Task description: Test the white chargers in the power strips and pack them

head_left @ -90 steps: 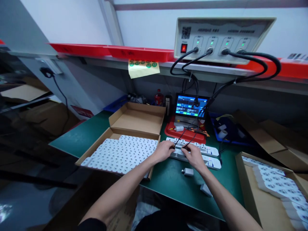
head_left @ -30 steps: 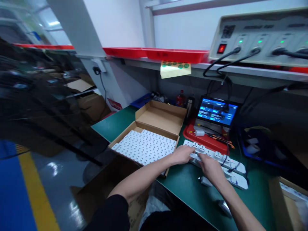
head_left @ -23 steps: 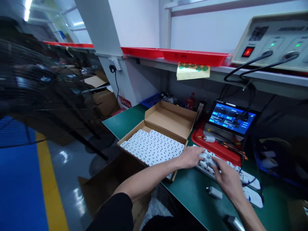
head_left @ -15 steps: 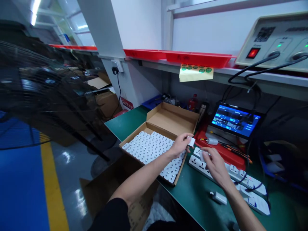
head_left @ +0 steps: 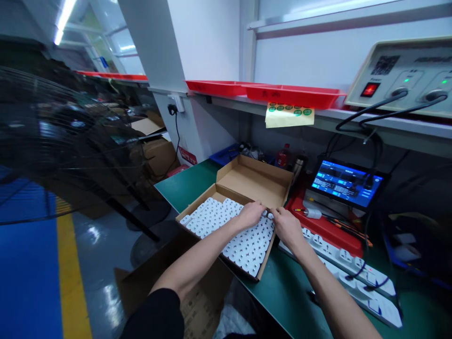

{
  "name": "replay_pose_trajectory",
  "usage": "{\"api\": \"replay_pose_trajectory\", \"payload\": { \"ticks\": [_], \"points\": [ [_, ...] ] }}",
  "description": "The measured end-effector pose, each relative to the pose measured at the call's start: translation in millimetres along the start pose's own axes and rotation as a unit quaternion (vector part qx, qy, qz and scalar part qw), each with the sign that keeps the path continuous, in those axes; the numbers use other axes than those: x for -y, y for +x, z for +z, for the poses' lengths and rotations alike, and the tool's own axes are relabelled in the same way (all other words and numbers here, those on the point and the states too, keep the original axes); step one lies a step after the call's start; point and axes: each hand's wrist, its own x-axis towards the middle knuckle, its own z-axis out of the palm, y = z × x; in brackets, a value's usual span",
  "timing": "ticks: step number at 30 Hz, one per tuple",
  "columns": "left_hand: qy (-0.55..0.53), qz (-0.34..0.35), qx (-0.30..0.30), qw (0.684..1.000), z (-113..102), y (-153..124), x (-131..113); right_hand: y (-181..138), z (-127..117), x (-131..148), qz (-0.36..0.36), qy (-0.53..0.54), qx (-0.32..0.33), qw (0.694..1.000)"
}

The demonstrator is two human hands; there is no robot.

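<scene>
Hands: since half a second ago, both have moved from the gap near the power strips to the far right corner of the open carton (head_left: 221,192), the white adapters at their fingertips going with them.
Left hand (head_left: 251,214): just inside the carton's far right corner, fingers bent inward and nearly together, a white adapter (head_left: 264,213) under the tips; I cannot tell whether they grip it.
Right hand (head_left: 286,226): over the carton's right rim, fingers bunched, another white adapter (head_left: 270,216) at the tips; grip cannot be told.
White blocks (head_left: 247,247): packed in rows inside the carton, metal ends up, partly covered by the left forearm.
Lid (head_left: 254,178): hinged at the carton's back, tilted open.
Power strips (head_left: 363,289): two side by side, right of the carton, dark cords plugged in.
Red tray (head_left: 328,228): right of the carton beyond the strips, a cabled white plug (head_left: 312,213) lying on it.
Screen (head_left: 348,183): lit, behind and right of the carton.
Bottle (head_left: 282,156): behind the carton's lid.
Sticker sheet (head_left: 289,115): hanging from the shelf above the carton.
Green bench (head_left: 190,181): under the carton.
</scene>
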Motion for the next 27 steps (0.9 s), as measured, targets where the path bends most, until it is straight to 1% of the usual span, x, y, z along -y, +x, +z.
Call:
{"api": "replay_pose_trajectory", "payload": {
  "ticks": [2, 5, 7, 8, 10, 11, 13, 15, 16, 18, 20, 21, 22, 24, 26, 27],
  "points": [
    [0.009, 0.008, 0.019, 1.000, 0, 0, 0, -19, -7, -14, 0.001, 0.022, -0.030, 0.999],
    [0.023, 0.014, 0.032, 0.999, -4, -3, 0, -68, -22, -53, 0.003, 0.060, -0.076, 0.995],
    [0.029, 0.017, 0.022, 0.999, -7, -9, -9, -113, -31, -82, 0.008, 0.073, -0.066, 0.995],
    [0.030, 0.023, 0.012, 0.999, -8, -13, -18, -137, -34, -95, 0.014, 0.073, -0.043, 0.996],
    [0.027, 0.061, -0.011, 0.998, -5, -23, -46, -186, -36, -110, 0.038, 0.065, 0.036, 0.997],
    [0.025, 0.095, -0.020, 0.995, -1, -29, -65, -209, -34, -112, 0.055, 0.055, 0.083, 0.994],
    [0.025, 0.193, -0.028, 0.981, 14, -44, -109, -245, -25, -106, 0.089, 0.028, 0.163, 0.982],
    [0.035, 0.298, -0.022, 0.954, 37, -58, -157, -270, -13, -95, 0.110, 0.001, 0.211, 0.971],
    [0.041, 0.336, -0.021, 0.941, 49, -63, -179, -278, -6, -90, 0.113, -0.010, 0.225, 0.968],
    [0.039, 0.365, -0.016, 0.930, 71, -71, -214, -287, 4, -88, 0.110, -0.015, 0.239, 0.965],
    [0.025, 0.363, 0.003, 0.932, 85, -75, -234, -289, 9, -95, 0.109, 0.004, 0.227, 0.968],
    [0.016, 0.362, 0.018, 0.932, 88, -76, -238, -288, 9, -101, 0.114, 0.020, 0.203, 0.972],
    [0.007, 0.363, 0.035, 0.931, 89, -76, -238, -285, 9, -108, 0.120, 0.038, 0.169, 0.977],
    [-0.021, 0.346, 0.068, 0.936, 83, -76, -229, -274, 7, -119, 0.126, 0.078, 0.087, 0.985],
    [-0.057, 0.295, 0.080, 0.951, 69, -72, -210, -256, 5, -123, 0.115, 0.113, 0.023, 0.987],
    [-0.072, 0.261, 0.079, 0.959, 61, -68, -199, -245, 5, -121, 0.107, 0.127, 0.008, 0.986]
  ]
}}
